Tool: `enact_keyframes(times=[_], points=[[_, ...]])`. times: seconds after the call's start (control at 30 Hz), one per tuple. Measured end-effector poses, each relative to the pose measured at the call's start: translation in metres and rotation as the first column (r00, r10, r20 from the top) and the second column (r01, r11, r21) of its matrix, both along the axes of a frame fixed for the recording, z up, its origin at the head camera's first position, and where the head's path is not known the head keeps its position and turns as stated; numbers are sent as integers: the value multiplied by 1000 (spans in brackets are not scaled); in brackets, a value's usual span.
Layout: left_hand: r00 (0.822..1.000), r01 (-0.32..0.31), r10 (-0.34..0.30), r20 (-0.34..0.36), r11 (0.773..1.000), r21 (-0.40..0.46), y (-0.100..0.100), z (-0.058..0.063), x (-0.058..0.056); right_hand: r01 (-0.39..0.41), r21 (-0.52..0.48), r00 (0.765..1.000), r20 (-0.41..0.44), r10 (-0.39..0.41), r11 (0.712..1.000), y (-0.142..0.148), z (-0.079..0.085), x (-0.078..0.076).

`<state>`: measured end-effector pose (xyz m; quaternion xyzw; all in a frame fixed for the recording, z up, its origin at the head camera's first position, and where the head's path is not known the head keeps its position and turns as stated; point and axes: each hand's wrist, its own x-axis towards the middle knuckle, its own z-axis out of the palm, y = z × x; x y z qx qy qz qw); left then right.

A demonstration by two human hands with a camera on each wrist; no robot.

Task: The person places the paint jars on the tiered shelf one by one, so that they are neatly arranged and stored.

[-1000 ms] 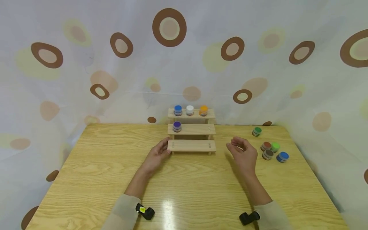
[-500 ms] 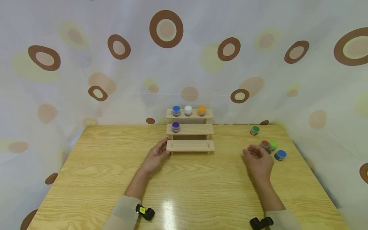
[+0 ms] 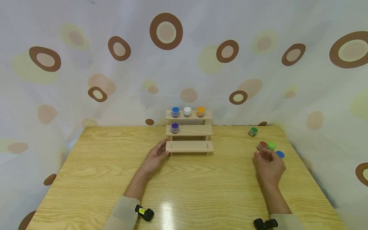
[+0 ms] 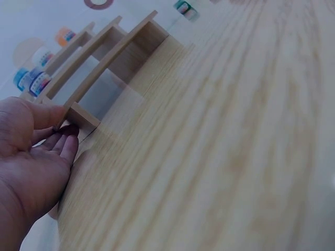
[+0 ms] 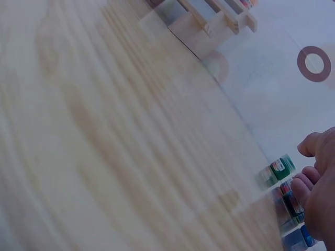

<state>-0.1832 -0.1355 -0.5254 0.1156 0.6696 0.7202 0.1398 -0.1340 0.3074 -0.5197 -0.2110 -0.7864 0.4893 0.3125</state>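
My left hand (image 3: 155,156) grips the left end of the lowest step of a three-step wooden display stand (image 3: 189,146). In the left wrist view, its thumb lies at the step's edge with the fingers curled by the end piece. My right hand (image 3: 270,164), loosely curled and holding nothing, is over the paint jars at the right. Around it are a brown-red jar (image 3: 262,145), a light green jar (image 3: 271,146) and a blue-lidded jar (image 3: 280,154) partly behind the hand. The dark-lidded jar is hidden by it. A dark green jar (image 3: 253,131) stands farther back.
On the top step stand a blue jar (image 3: 175,112), a white jar (image 3: 187,111) and an orange jar (image 3: 200,111). A purple jar (image 3: 175,128) sits at the left of the middle step. Patterned sheeting (image 3: 129,73) hangs behind the wooden table (image 3: 115,179).
My right hand has moved rightward from beside the stand to the jars, covering the dark-lidded one. My left hand stays on the stand, and the head view has shifted slightly.
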Motion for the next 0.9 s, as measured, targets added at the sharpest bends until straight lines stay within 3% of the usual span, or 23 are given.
enact_keyframes(times=[0.5, 0.7, 0.9], points=[[1000, -1, 1, 0, 1000, 5, -1, 0, 0, 104, -29, 993, -59, -106, 994, 11, 1, 4], [1000, -2, 2, -4, 1000, 6, 0, 1, 0, 151, -27, 987, -45, -152, 988, 21, -3, 3], [1000, -6, 6, 8, 1000, 3, 0, 2, 1, 131, -55, 991, -4, -131, 990, 33, -7, 0]])
